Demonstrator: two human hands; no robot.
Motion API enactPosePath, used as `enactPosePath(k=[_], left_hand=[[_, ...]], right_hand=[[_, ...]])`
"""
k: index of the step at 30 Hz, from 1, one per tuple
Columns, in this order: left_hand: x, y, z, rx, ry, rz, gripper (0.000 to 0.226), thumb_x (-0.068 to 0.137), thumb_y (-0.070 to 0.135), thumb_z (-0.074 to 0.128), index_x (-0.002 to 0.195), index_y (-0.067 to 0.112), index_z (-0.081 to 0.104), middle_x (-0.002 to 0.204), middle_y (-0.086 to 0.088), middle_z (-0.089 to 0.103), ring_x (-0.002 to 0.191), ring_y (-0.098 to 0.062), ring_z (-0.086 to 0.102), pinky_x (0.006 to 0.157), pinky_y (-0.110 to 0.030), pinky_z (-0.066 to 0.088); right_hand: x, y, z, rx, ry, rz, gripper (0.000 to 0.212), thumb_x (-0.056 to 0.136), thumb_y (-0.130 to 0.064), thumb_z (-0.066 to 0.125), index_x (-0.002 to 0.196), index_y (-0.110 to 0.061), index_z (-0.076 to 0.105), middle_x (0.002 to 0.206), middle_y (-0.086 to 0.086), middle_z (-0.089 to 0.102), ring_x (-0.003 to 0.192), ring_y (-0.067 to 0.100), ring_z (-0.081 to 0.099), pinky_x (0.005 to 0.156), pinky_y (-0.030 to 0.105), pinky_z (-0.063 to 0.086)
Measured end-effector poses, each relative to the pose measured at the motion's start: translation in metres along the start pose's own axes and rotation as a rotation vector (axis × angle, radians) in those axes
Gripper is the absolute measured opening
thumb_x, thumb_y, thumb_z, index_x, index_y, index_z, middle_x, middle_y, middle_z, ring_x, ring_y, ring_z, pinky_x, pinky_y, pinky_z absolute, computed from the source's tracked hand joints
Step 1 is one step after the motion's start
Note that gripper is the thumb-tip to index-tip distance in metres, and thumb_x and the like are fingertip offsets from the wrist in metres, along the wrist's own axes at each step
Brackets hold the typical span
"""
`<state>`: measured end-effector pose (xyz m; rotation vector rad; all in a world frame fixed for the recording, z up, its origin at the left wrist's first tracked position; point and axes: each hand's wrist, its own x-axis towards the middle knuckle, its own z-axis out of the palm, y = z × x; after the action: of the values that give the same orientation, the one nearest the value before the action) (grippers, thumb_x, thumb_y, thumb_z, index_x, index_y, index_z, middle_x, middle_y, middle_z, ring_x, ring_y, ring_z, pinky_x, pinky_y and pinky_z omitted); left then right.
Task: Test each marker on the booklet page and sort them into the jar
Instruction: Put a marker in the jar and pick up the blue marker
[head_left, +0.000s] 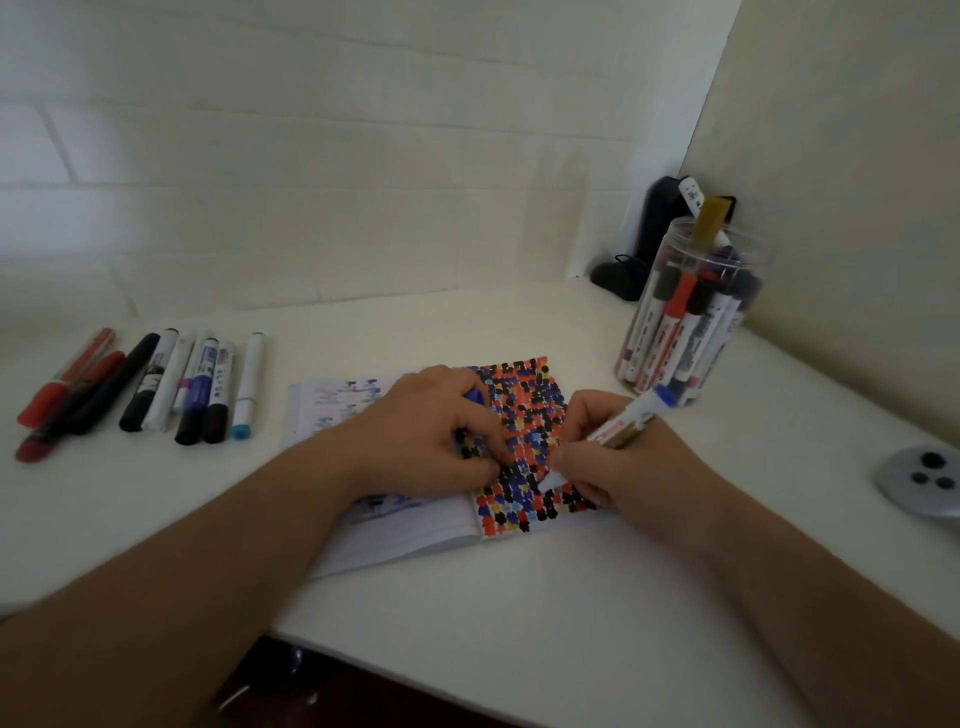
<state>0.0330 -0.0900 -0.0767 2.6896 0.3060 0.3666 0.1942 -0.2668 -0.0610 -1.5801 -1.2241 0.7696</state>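
The right hand (618, 457) gripped a white marker (605, 434), tip on the booklet page (524, 410) just below its fingers; the left hand (431, 426) pinned the page, pinching a blue cap (475, 396). A short, light dab would suffice; the jar (685, 317) stood beyond the right grip

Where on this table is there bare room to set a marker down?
Bare table lies in front of the booklet, and between the loose markers and the booklet. It is crowded around the jar and the page, where left hand and right hand work.
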Motion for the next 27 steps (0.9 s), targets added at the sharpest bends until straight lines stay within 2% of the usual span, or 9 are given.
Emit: enactPosePath(k=[2,6,8,13,21,27], left_hand=[[0.0,0.003,0.001,0.011,0.011,0.027,0.022,0.077,0.052,0.062,0.093,0.053,0.076,0.098,0.011,0.051,0.096,-0.008,0.047,0.086,-0.029,0.039],[0.0,0.008,0.007,-0.024,0.005,0.081,0.028,0.08,0.031,0.065,0.09,0.054,0.077,0.092,0.008,0.054,0.091,-0.009,0.05,0.081,-0.031,0.041],[0.001,0.01,0.007,-0.029,0.001,0.079,0.028,0.08,0.031,0.063,0.088,0.055,0.077,0.089,0.009,0.053,0.089,-0.009,0.049,0.078,-0.028,0.038],[0.002,0.009,0.007,-0.025,-0.012,0.062,0.029,0.08,0.034,0.061,0.088,0.059,0.073,0.09,0.01,0.054,0.089,-0.007,0.049,0.077,-0.026,0.035],[0.002,0.008,0.008,-0.026,-0.006,0.061,0.029,0.081,0.033,0.062,0.087,0.059,0.073,0.087,0.012,0.052,0.089,-0.006,0.048,0.077,-0.025,0.034],[0.002,0.009,0.008,-0.037,-0.013,0.056,0.028,0.08,0.034,0.062,0.088,0.057,0.075,0.09,0.011,0.055,0.092,-0.007,0.049,0.08,-0.024,0.034]], right_hand=[[0.0,0.003,0.004,-0.077,0.046,0.018,0.028,0.086,-0.006,0.075,0.069,-0.009,0.053,0.055,0.005,0.056,0.047,0.013,0.05,0.047,0.024,0.043],[0.0,0.01,0.007,-0.116,0.09,0.051,0.027,0.085,-0.003,0.073,0.075,0.006,0.05,0.058,0.011,0.058,0.051,0.018,0.056,0.05,0.028,0.047],[-0.001,0.011,0.008,-0.117,0.092,0.061,0.027,0.085,-0.001,0.073,0.076,0.008,0.049,0.059,0.014,0.057,0.052,0.02,0.056,0.05,0.028,0.047],[-0.001,0.009,0.008,-0.162,0.094,0.057,0.026,0.084,0.0,0.072,0.077,0.008,0.048,0.068,0.032,0.056,0.053,0.02,0.057,0.052,0.032,0.048],[-0.001,0.012,0.009,-0.214,0.101,0.04,0.025,0.083,-0.003,0.074,0.076,0.006,0.051,0.069,0.029,0.058,0.054,0.02,0.058,0.055,0.036,0.052],[-0.001,0.012,0.011,-0.237,0.104,0.008,0.031,0.074,-0.015,0.074,0.076,0.005,0.05,0.075,0.032,0.053,0.06,0.023,0.048,0.058,0.038,0.043]])
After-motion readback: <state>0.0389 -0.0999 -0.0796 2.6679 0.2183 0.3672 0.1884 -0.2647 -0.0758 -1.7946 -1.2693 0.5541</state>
